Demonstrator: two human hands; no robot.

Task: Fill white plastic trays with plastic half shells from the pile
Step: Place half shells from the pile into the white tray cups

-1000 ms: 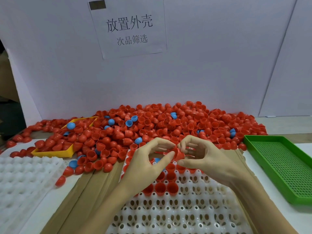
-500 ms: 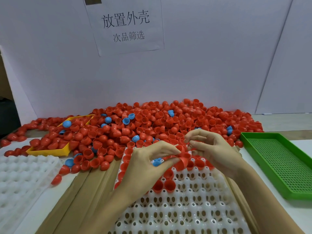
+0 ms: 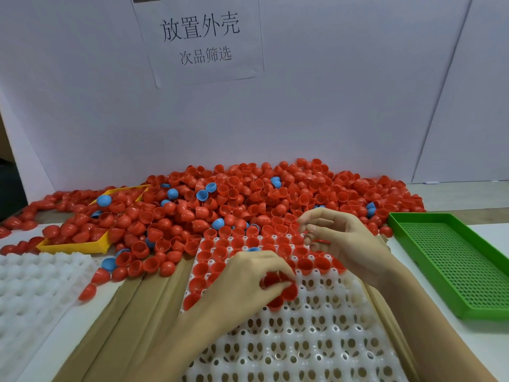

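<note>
My L hand (image 3: 248,282) grips red shells (image 3: 278,282) over tray (image 3: 303,340), R hand (image 3: 341,241) pinches one; risk: shell tips beside fingertips, missing pocket.

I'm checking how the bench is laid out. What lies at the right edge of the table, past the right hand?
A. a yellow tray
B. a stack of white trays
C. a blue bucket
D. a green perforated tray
D: the green perforated tray lies right of the right hand.
</note>
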